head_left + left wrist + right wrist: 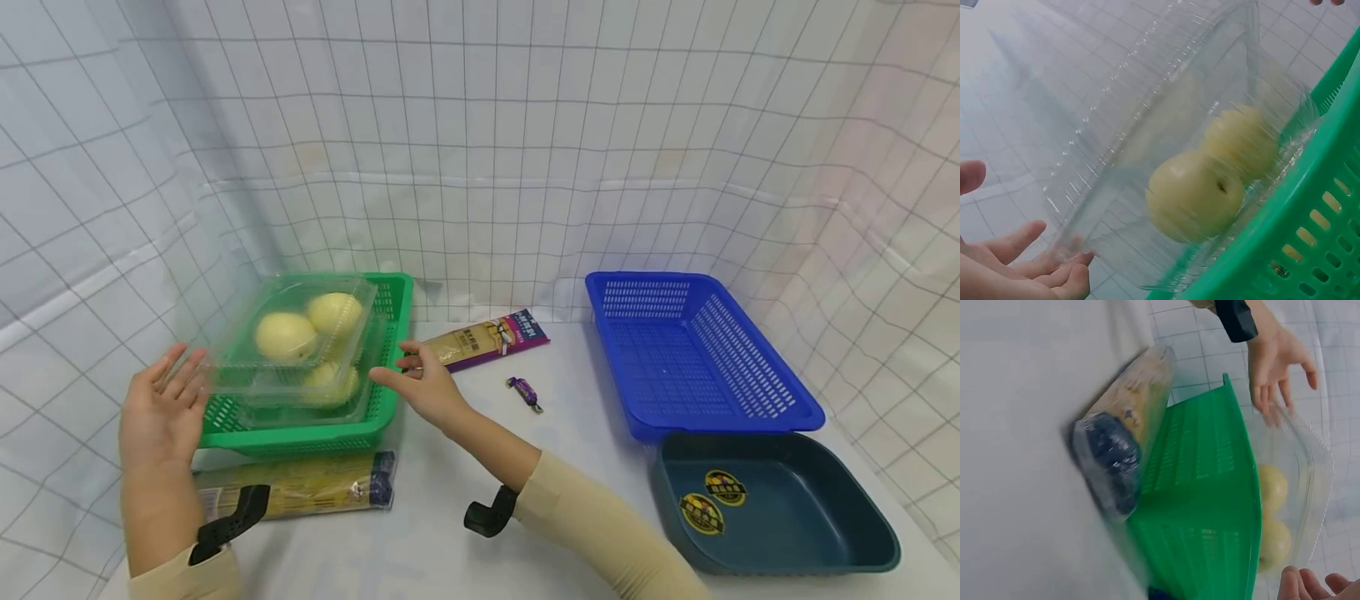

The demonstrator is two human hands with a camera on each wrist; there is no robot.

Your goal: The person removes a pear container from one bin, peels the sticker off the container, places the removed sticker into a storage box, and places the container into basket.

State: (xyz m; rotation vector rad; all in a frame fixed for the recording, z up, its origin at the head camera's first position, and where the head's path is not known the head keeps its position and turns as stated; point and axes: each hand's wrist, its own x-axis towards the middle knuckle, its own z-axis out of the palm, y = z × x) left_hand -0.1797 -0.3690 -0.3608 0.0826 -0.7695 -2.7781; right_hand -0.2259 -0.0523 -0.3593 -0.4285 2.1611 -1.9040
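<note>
Two bare hands, the left hand [161,408] and right hand [423,385], flank a clear plastic clamshell box [300,350] of yellow pears [286,336] sitting in a green slotted plastic basket [378,417] on the white tabletop [570,392]. Fingers [1019,240] are spread, holding nothing. Round yellow stickers in a dark teal tray [862,517] are unreadable.

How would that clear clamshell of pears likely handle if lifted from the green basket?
The clear clamshell looks thin-walled, so it probably flexes and feels slippery under the open left hand and right hand. Its round pears would likely make it heavy and roll inside if tipped.
</note>
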